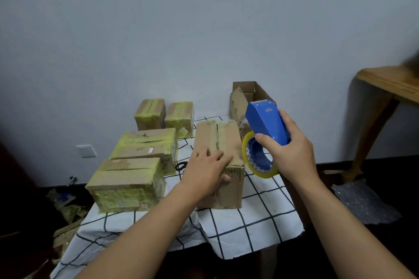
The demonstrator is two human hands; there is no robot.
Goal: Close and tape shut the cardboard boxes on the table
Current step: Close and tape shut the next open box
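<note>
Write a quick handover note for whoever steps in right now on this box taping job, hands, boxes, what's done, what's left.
Left hand lies flat on the long middle box, holding its flaps shut.
Right hand grips the blue tape dispenser, raised beside that box, not touching it.
Done: four boxes wrapped in yellowish tape, two near left and two at the back.
Left: finish taping the middle box; then close and tape the open box at the back right.
Scissors lie between the boxes.
</note>
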